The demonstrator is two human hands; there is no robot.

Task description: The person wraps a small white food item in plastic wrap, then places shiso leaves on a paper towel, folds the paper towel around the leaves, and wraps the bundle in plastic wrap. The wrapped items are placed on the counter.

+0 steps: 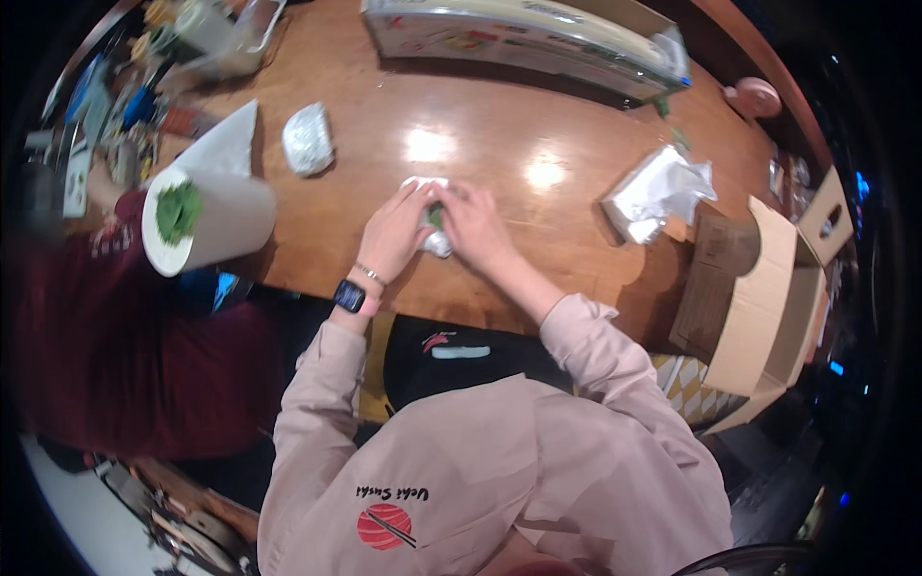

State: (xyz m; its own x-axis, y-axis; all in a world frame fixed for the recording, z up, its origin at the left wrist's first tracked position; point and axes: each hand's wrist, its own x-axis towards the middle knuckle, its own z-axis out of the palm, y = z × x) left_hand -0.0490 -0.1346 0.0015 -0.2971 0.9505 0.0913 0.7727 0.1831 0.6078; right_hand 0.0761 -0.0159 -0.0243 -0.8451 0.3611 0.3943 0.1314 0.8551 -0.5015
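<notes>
Both hands meet over the wooden tabletop around a small white wrapped bundle [436,245] with green leaf [435,216] showing in its middle. My left hand [392,230] has its fingers along the bundle's left side and far end. From the right, my right hand [472,223] presses on it, fingertips close to those of the left. The fingers hide most of the bundle, so its wrapping cannot be made out fully. Farther off to the left lies a shiny, pale wrapped packet [308,140], apart from both hands.
An upright paper towel roll [234,216], green leaves [178,211] at its top, stands left beside a seated person in dark red [144,345]. A long carton [504,54] holding a roll lies at the back. Rightward are a tissue pack [641,205] and an open cardboard box [749,309].
</notes>
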